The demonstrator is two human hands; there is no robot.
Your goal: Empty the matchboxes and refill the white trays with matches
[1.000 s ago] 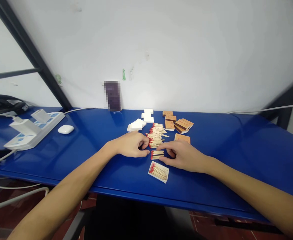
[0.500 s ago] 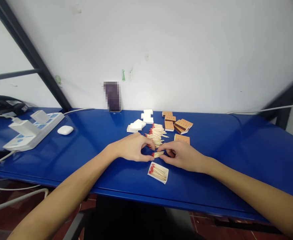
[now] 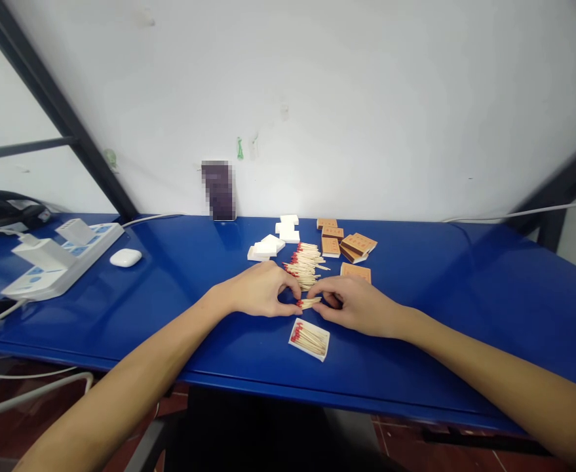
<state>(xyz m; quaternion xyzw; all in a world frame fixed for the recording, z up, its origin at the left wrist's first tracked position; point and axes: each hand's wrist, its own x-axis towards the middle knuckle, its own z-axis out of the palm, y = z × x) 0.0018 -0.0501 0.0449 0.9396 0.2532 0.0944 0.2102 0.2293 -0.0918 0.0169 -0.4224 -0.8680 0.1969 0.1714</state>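
Between my two hands is a small bunch of matches (image 3: pixel 309 303), red heads to the left. My left hand (image 3: pixel 267 290) is closed at the head end, thumb and fingertips curved around it. At the plain ends, my right hand (image 3: pixel 351 303) pinches the same bunch. Just beyond lies a larger pile of loose matches (image 3: pixel 306 262). Nearer to me sits a white matchbox tray (image 3: pixel 324 354), tilted slightly on the desk, with matches lying in it. A brown matchbox sleeve (image 3: pixel 356 271) lies behind my right hand, partly hidden by it.
White matchbox trays (image 3: pixel 266 246) are grouped behind the pile, with several brown matchbox covers (image 3: pixel 331 247) to their right. A white earbud case (image 3: pixel 125 257) and a power strip (image 3: pixel 61 282) lie at left. A blurred dark phone-like rectangle (image 3: pixel 221 190) leans on the wall.
The view has shifted slightly. Both hands stay at the small bunch of matches, with hardly any movement, and the pile and tray look the same.
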